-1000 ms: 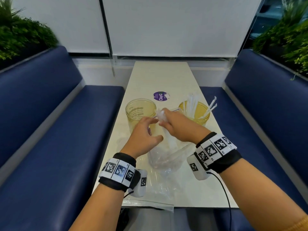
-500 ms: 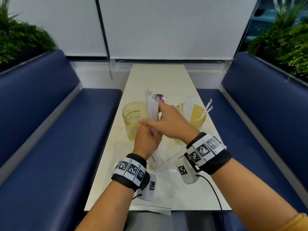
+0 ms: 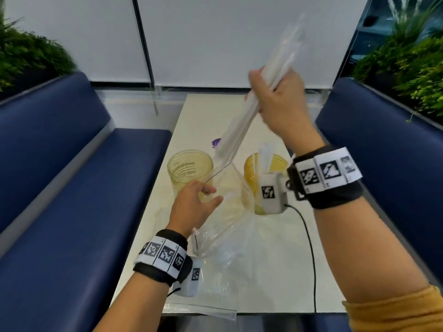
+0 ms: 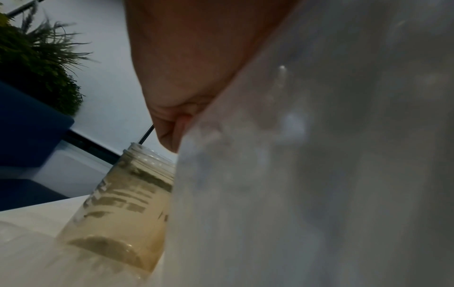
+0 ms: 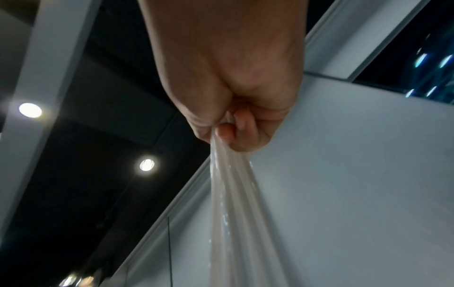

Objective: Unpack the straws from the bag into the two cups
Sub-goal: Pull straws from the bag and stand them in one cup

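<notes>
While the right hand [image 3: 278,97] clenches a bundle of straws [image 3: 242,121] high in the upper centre, the left hand [image 3: 194,207] pinches the clear bag [image 3: 230,212] between two yellow cups [image 3: 189,173].

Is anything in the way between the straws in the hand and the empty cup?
Nothing visible blocks it. The straws in the right hand hang over the empty cup, whose mouth is open.
</notes>
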